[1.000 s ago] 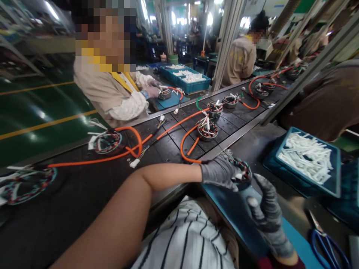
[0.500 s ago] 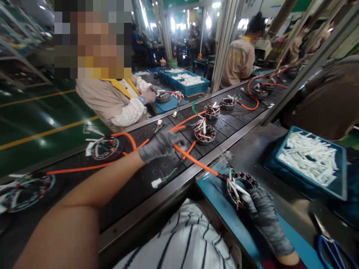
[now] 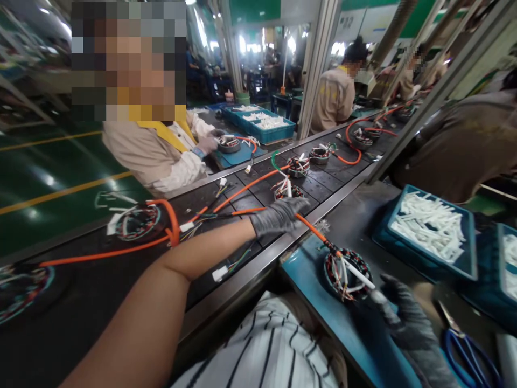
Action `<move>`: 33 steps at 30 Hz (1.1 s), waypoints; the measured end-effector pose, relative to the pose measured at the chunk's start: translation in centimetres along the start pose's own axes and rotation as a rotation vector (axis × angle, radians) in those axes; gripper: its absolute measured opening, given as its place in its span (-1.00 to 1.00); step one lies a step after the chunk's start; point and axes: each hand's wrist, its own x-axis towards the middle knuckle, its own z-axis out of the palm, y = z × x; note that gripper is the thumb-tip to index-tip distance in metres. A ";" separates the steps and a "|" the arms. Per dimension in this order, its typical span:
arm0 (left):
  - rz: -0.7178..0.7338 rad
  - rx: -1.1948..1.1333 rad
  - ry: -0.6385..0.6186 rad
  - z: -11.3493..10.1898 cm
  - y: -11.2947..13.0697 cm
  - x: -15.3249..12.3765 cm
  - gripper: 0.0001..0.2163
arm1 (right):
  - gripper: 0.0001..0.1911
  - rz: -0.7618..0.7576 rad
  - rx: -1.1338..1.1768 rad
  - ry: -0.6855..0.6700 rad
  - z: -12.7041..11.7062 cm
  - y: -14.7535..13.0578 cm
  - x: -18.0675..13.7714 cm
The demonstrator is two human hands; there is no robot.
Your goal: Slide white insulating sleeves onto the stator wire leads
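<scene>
A wound motor stator (image 3: 348, 272) with coloured windings lies on the blue mat (image 3: 315, 302) in front of me. Its orange cable (image 3: 315, 234) runs from it up onto the black conveyor (image 3: 121, 280). My left hand (image 3: 278, 215), in a grey glove, is closed over that cable at the conveyor's near edge. My right hand (image 3: 404, 315), also gloved, pinches a white sleeve (image 3: 361, 278) sticking out of the stator's right side.
More stators (image 3: 299, 166) with orange cables ride the conveyor. A blue tray of white sleeves (image 3: 430, 229) sits to the right, blue scissors (image 3: 468, 345) at the lower right. A co-worker (image 3: 161, 145) sits across the belt handling another stator; other people work farther along.
My left hand has slid right along the orange cable toward the conveyor's near edge. The stator now lies flatter on the mat, and my right hand has shifted to its right side.
</scene>
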 end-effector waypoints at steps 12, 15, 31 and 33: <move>0.386 -0.139 -0.475 5.1 11.4 4.2 -0.58 | -0.61 0.022 0.171 0.012 0.3 -3.8 -1.4; 0.373 -0.201 -0.549 4.5 9.8 5.1 -0.60 | -0.65 -0.062 0.260 0.077 0.2 -4.2 -0.9; 0.502 -0.050 -0.472 5.3 5.7 4.6 -0.67 | -0.59 -0.041 0.231 -0.365 1.5 -6.6 2.7; 0.496 -0.103 -0.490 5.0 5.7 4.5 -0.72 | -0.55 -0.039 0.361 -0.392 0.8 -6.2 2.5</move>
